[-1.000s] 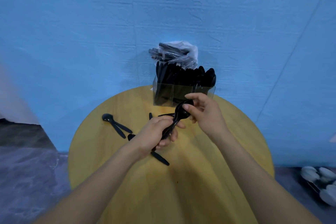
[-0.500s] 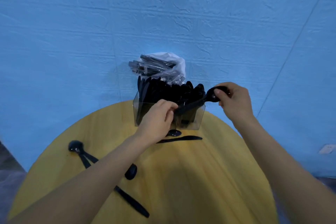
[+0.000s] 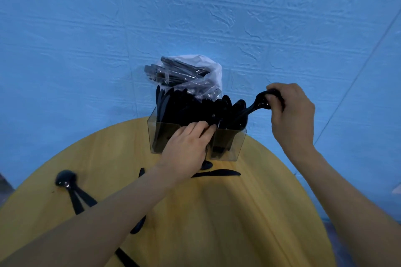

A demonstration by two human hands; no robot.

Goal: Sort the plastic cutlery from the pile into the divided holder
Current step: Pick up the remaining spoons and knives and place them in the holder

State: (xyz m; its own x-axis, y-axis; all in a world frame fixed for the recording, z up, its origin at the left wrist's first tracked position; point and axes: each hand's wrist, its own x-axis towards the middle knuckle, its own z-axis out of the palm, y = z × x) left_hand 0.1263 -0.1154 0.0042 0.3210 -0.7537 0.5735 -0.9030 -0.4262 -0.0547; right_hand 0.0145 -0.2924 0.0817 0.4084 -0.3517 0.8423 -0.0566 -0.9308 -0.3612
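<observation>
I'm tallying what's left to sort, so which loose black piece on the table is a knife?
The knife lying flat just in front of the holder: long and tapered, with no bowl, unlike the spoon at the left edge.

Staged room: blue backdrop, round table

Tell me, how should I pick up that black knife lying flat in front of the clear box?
Probably pinch the knife around its middle from straight above. It lies flat and crosswise on the table, and its sides look clear for fingers.
</observation>
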